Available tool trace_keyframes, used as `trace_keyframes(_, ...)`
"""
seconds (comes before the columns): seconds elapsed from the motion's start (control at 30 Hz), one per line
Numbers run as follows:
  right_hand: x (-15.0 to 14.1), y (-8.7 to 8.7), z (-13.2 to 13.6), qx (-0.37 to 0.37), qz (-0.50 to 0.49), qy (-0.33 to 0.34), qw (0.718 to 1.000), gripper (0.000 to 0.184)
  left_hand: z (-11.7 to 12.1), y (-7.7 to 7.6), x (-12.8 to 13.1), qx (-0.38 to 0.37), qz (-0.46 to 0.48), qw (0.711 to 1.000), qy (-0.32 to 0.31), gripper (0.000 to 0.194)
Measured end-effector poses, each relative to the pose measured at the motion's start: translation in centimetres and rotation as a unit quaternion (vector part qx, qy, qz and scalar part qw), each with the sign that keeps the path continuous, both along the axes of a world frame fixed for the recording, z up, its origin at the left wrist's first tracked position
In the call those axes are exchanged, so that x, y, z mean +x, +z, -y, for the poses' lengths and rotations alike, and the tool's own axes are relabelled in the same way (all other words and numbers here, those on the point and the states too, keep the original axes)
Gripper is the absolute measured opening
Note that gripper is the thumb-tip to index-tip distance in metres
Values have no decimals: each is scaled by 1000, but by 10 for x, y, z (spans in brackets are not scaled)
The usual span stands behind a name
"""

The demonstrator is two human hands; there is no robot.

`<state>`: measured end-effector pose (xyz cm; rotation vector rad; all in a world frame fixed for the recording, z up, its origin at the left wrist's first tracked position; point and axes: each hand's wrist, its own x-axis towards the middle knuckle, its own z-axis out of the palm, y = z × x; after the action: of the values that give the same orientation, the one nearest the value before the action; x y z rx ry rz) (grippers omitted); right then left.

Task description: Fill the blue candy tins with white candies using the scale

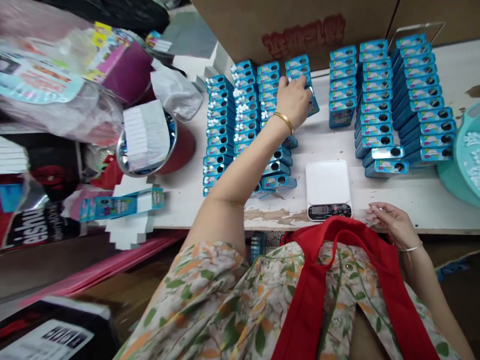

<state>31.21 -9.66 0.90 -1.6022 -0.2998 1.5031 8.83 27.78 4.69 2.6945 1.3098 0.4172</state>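
My left hand (294,102) reaches across to the back of the table, its fingers closed over a small blue box (313,102) at the front of a short row. Left of it stand several rows of similar blue boxes (219,131), many with small white pieces at their upper openings. By the table's front edge my right hand (395,225) is held with thumb and fingers pinched together; what lies between them is too small to make out. Between the hands sits a white digital scale (327,186) with nothing on its plate.
More rows of blue boxes (376,106) stand on the right, beside a turquoise basin (459,167) of small white pieces. To the left are a red metal pot (183,147) holding flat white cartons, and plastic bags (45,85). A cardboard box (300,25) stands behind.
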Motion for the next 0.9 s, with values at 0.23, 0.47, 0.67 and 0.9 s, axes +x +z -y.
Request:
trace_keyframes(0.23,-13,9,-2,6,10,52,999,56,156,35,-10,-43,-55,989,-130,19)
trace_keyframes(0.47,-15,18,10,29,39,87,995,55,202,31,10,-52,-118,970,-206,19)
trace_keyframes(0.67,-19,31,7,43,78,101,991,57,199,43,-22,-81,5,990,-113,32)
trace_keyframes(0.9,-28,49,-16,103,148,127,975,54,232,32,-112,-52,219,974,11,28)
